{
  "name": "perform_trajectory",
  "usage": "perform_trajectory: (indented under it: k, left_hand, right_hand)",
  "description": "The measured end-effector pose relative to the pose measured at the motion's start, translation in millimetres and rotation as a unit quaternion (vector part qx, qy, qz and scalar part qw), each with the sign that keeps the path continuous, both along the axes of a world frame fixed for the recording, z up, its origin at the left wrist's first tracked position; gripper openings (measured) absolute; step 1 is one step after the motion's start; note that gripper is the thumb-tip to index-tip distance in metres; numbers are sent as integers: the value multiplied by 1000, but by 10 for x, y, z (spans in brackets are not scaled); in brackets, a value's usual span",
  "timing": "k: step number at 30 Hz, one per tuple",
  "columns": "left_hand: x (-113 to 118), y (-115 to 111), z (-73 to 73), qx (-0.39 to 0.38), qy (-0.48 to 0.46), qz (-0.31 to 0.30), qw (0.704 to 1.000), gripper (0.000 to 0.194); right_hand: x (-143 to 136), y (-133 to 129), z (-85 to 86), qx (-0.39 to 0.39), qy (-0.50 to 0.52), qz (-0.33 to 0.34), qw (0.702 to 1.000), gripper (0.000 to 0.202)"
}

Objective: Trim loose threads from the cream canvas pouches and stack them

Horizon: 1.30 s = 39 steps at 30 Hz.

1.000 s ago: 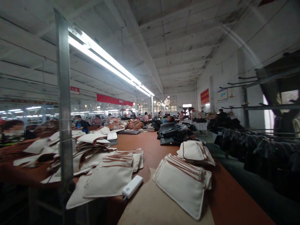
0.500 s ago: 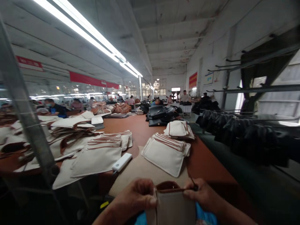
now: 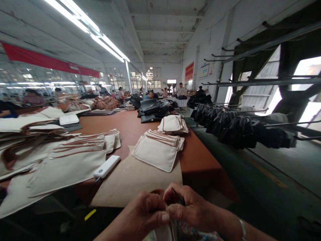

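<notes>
At the bottom centre, my left hand (image 3: 150, 211) is closed, pinching the edge of a cream fabric pouch (image 3: 162, 232) with brown trim at its top. My right hand (image 3: 187, 207) is closed beside it, thumb and forefinger against the same edge, the fingertips of both hands nearly touching. A small dark object shows in the curl of my right fingers; its kind is unclear. Much of the pouch is hidden by my hands. Just beyond lies a brown paper sheet (image 3: 130, 182), with a stack of cream pouches (image 3: 155, 152) on its far part.
More pouches (image 3: 72, 167) and a white power bank (image 3: 107, 166) lie left on the brown-topped table (image 3: 200, 160). Black bags (image 3: 152, 108) are piled farther back. To the right, a metal rack (image 3: 265, 82) stands near hanging black bags (image 3: 233, 129). People work in the background.
My hands have drawn together, and the pouch has turned from facing me broadly to nearly edge-on. The camera view has swung right and slightly down.
</notes>
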State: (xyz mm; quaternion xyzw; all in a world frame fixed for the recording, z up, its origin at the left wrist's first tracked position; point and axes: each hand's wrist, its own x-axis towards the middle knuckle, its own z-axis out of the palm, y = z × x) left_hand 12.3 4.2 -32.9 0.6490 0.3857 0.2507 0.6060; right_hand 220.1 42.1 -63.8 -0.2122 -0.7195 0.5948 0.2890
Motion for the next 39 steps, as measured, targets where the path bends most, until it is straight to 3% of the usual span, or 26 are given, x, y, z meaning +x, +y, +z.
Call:
perform_trajectory:
  k: [4, 11, 13, 15, 17, 18, 22, 26, 29, 32, 36, 39]
  left_hand:
    - [0, 8, -35, -17, 33, 20, 999, 43]
    - [124, 13, -21, 3, 108, 83, 991, 16]
    - [152, 2, 10, 8, 128, 87, 988, 15]
    - [170, -10, 36, 13, 141, 81, 987, 14]
    - [179, -23, 52, 21, 157, 76, 985, 16]
    - [180, -30, 57, 28, 166, 79, 983, 19]
    - [152, -64, 46, 48, 165, 96, 981, 25]
    - [74, -91, -91, 125, 150, 116, 974, 11]
    - [-1, -82, -286, 264, 171, 133, 940, 8]
    - [-54, -70, -433, 403, 189, 109, 889, 14]
    - [-34, -103, -441, 547, 254, 75, 794, 20]
    - [30, -139, -404, 612, 331, 56, 716, 21]
  right_hand:
    - [22, 25, -132, 29, -14, -26, 999, 21]
    - [23, -19, -89, 223, -66, -90, 968, 8]
    - [2, 1, -92, 169, -78, -96, 978, 9]
    - [-23, 32, -115, 12, -83, -86, 993, 16]
    - [-40, 58, -141, -156, -71, -64, 983, 25]
    - [-43, 64, -149, -204, -57, -52, 976, 30]
    - [-10, 51, -120, -196, -28, -36, 980, 42]
    - [26, 17, -85, -185, -66, -64, 978, 26]
    - [10, -2, -120, -203, -60, -96, 973, 19]
    - [-17, -18, -160, -224, -48, -108, 967, 18]
    - [-37, -35, -173, -248, -35, -107, 962, 22]
    - [-50, -46, -195, -255, -41, -113, 960, 24]
